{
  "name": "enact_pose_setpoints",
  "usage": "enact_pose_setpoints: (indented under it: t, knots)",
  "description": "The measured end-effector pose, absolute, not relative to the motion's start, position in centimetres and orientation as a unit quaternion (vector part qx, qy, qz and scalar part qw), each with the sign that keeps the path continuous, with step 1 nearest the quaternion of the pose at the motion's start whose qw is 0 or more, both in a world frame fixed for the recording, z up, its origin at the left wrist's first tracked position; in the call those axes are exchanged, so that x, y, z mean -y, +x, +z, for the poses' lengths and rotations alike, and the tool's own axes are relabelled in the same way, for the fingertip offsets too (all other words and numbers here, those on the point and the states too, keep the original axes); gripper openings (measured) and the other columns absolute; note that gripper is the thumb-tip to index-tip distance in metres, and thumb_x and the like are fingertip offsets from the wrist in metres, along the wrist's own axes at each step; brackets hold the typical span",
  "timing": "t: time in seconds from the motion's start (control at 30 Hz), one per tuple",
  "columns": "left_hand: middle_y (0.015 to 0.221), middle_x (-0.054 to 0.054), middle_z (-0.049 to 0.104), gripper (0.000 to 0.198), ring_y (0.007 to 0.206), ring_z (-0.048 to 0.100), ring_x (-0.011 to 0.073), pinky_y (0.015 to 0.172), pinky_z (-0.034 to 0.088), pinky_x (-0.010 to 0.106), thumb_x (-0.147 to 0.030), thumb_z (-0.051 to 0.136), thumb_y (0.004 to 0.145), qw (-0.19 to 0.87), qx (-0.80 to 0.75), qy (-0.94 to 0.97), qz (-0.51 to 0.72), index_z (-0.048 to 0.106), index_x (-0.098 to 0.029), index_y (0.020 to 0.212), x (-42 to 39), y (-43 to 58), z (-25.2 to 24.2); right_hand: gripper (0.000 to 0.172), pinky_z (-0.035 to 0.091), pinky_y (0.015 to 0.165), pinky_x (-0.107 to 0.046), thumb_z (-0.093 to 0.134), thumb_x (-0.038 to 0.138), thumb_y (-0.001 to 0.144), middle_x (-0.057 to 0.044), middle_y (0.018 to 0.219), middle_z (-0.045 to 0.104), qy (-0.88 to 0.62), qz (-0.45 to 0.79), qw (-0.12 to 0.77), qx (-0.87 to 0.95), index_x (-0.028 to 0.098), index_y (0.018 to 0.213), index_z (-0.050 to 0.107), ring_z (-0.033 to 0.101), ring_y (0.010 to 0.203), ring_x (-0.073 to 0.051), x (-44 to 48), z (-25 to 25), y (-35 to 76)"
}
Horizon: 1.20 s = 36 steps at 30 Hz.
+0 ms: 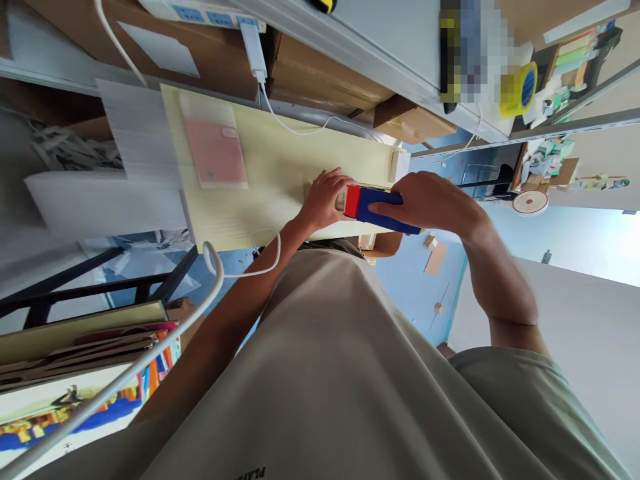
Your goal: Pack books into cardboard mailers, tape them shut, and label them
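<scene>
A blue box with a red end (pixel 383 207) is held just in front of my body, over the near edge of the pale yellow tabletop. My right hand (pixel 425 200) is closed around its right part, thumb lying along the near face. At the red end, my left hand (pixel 327 197) has its fingers and thumb curved about a pale piece whose kind I cannot make out. The fingers partly hide that end. Farther left lies a flat clear-and-pink packet (pixel 215 143) on the tabletop (pixel 280 143).
White sheets (pixel 140 133) overlap the table's left end. A power strip (pixel 210 15) with a white charger (pixel 253 53) is at the back, its cable crossing the tabletop. Cardboard boxes (pixel 320 70) stand under a grey shelf. Yellow tape (pixel 521 88) sits on the shelf. A white tube (pixel 165 340) crosses near my left arm.
</scene>
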<state>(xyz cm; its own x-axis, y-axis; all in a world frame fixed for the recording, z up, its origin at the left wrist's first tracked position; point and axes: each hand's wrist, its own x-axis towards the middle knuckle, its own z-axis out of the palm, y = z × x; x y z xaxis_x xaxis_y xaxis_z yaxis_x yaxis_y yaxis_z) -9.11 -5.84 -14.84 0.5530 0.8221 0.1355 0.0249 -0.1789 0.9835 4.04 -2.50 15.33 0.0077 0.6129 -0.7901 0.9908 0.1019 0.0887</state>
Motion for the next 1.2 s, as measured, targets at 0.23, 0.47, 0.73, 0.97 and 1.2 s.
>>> enact_pose_setpoints:
  t: [0.23,0.47,0.73,0.97,1.2]
  knots:
    - [0.157,0.014,0.073,0.04,0.159,0.057,0.043,0.14,0.036,0.062,-0.036,0.086,0.087,0.567,-0.342,0.657,0.36,0.08,-0.025,0.125,7.4,-8.3,-16.6,0.073,0.049,0.079,-0.043,0.058,0.089,0.102,-0.013,0.069,0.068,0.608,-0.265,0.357,-0.658,0.019,0.103,0.081,0.074,0.087,-0.035,2.7,14.8,3.7]
    - [0.167,0.012,0.066,0.026,0.16,0.057,0.0384,0.14,0.04,0.057,-0.028,0.081,0.09,0.574,-0.341,0.665,0.337,0.078,-0.026,0.116,7.5,-8.8,-16.3,0.067,0.049,0.077,-0.041,0.068,0.087,0.098,-0.009,0.065,0.068,0.63,-0.304,0.36,-0.617,0.022,0.098,0.082,0.073,0.082,-0.03,3.0,14.1,9.6]
    - [0.172,0.014,0.06,0.027,0.162,0.056,0.0364,0.14,0.043,0.056,-0.024,0.079,0.092,0.573,-0.334,0.686,0.299,0.073,-0.024,0.118,7.0,-9.8,-15.5,0.074,0.047,0.073,-0.037,0.061,0.092,0.098,-0.007,0.063,0.07,0.59,-0.353,0.365,-0.628,0.022,0.085,0.081,0.07,0.072,-0.024,2.2,11.6,14.6]
    - [0.178,0.017,0.052,0.05,0.164,0.053,0.0411,0.138,0.046,0.057,-0.033,0.092,0.084,0.539,-0.393,0.708,0.233,0.068,-0.023,0.127,7.6,-10.1,-13.0,0.074,0.046,0.072,-0.039,0.065,0.092,0.097,-0.011,0.066,0.071,0.551,-0.37,0.346,-0.663,0.02,0.086,0.082,0.072,0.076,-0.029,1.3,8.0,18.9]
    - [0.182,0.016,0.047,0.072,0.168,0.05,0.0395,0.137,0.05,0.054,-0.051,0.1,0.081,0.465,-0.461,0.744,0.133,0.063,-0.024,0.137,8.6,-9.5,-10.9,0.074,0.049,0.077,-0.039,0.065,0.088,0.098,-0.012,0.079,0.076,0.508,-0.417,0.308,-0.689,0.018,0.107,0.086,0.075,0.083,-0.031,0.9,4.7,22.1]
